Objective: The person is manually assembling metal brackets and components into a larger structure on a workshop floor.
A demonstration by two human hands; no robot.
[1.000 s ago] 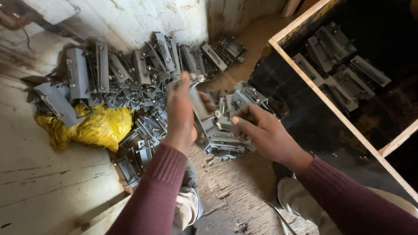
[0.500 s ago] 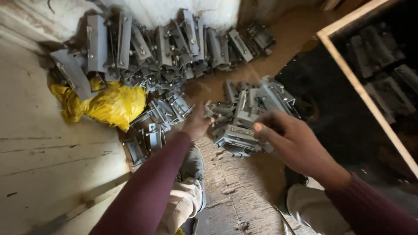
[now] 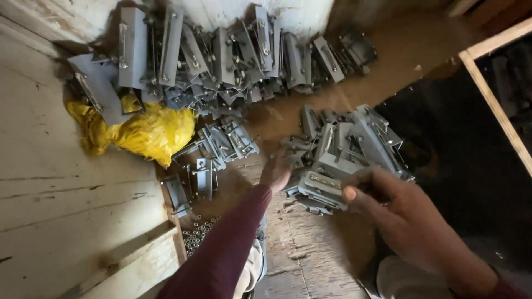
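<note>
Your left hand point(image 3: 275, 170) reaches forward over the floor point(image 3: 310, 254), at the end of a dark red sleeve point(image 3: 221, 254). It is blurred, so I cannot tell if its fingers are wide or closed; it hangs just beside the left edge of the near pile of grey metal brackets point(image 3: 346, 152), and I cannot tell if it touches it.

Your right hand point(image 3: 399, 213) is lower and to the right. Its fingers are curled around one grey bracket point(image 3: 321, 188) at the front of that same pile, with the thumb point(image 3: 350, 194) pressed on the top of the piece (the bracket lies flat, its long side toward you).

A second, smaller group of brackets point(image 3: 221, 144) lies on the floor left of your left hand, and a long row of brackets point(image 3: 221, 55) leans against the pale wall point(image 3: 299, 14) at the back. A crumpled yellow bag point(image 3: 147, 130) lies under the left part of this row, touching it. Near the bottom, beside a wooden plank point(image 3: 83, 221), small metal nuts point(image 3: 197, 235) are scattered on the floor. At the right side, a wooden frame point(image 3: 493, 99) borders a dark area where nothing is clear.
</note>
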